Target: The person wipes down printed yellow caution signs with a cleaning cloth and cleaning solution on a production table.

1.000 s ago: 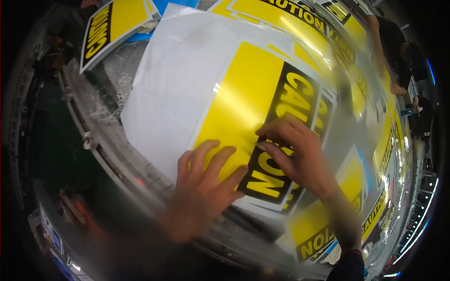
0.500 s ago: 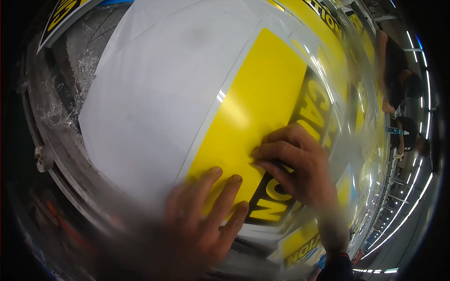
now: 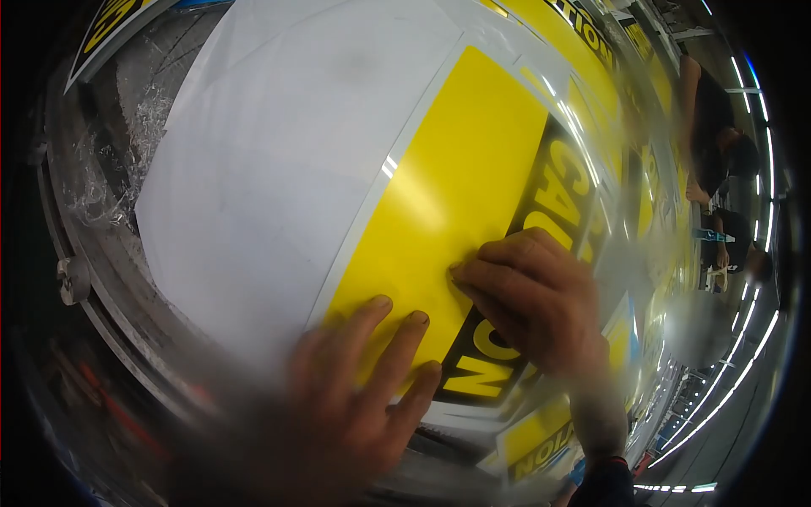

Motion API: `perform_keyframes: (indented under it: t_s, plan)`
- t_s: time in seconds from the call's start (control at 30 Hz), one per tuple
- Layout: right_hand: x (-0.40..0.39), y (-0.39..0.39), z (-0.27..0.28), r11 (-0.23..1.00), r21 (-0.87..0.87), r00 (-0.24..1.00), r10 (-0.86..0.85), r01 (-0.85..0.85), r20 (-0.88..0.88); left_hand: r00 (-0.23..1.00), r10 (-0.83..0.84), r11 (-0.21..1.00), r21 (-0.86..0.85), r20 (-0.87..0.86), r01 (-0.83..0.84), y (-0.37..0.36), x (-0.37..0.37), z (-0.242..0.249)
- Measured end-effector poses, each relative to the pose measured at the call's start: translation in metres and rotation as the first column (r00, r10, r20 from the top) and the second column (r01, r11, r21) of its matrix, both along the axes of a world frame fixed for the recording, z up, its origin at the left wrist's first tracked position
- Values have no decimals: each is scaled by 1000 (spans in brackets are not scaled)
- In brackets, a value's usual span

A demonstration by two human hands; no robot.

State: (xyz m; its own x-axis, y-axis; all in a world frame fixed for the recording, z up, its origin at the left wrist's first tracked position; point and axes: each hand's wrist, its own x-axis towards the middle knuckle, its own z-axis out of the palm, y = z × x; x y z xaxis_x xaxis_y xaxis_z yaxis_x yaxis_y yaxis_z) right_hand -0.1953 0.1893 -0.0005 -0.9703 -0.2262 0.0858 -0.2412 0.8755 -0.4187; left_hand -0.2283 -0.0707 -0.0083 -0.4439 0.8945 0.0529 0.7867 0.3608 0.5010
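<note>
A yellow sign [image 3: 431, 194] with a black band reading CAUTION lies face up in front of me, bordered in white. My left hand [image 3: 355, 372] rests on its lower end, fingers spread over the yellow area. In a pinch, the fingertips of my right hand [image 3: 536, 300] meet the sign's surface beside the black band and cover part of the lettering. Whatever sits between those fingertips, if anything, is too small to make out. A large white sheet [image 3: 262, 177] lies along the sign's left side.
More yellow caution signs [image 3: 541, 439] lie at lower right and along the upper right. Crumpled clear plastic film [image 3: 106, 182] sits at the left by a metal edge [image 3: 127, 338]. People in dark clothing [image 3: 718, 127] are at the far right.
The view has shifted slightly, moving the sign a little left and up in the picture. My right hand's fingers have drawn closer together; my left hand stays spread on the sign.
</note>
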Motion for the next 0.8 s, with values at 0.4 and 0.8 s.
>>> perform_keyframes:
  t_s: [0.4,0.8]
  plan:
    - [37,-14,45,988,-53,933,154,-144,324,995,29,998,48,100,-33,-3,3,-6]
    - [328,17,70,393,-12,386,-896,920,220,998,-10,991,131,-63,18,42,10,5]
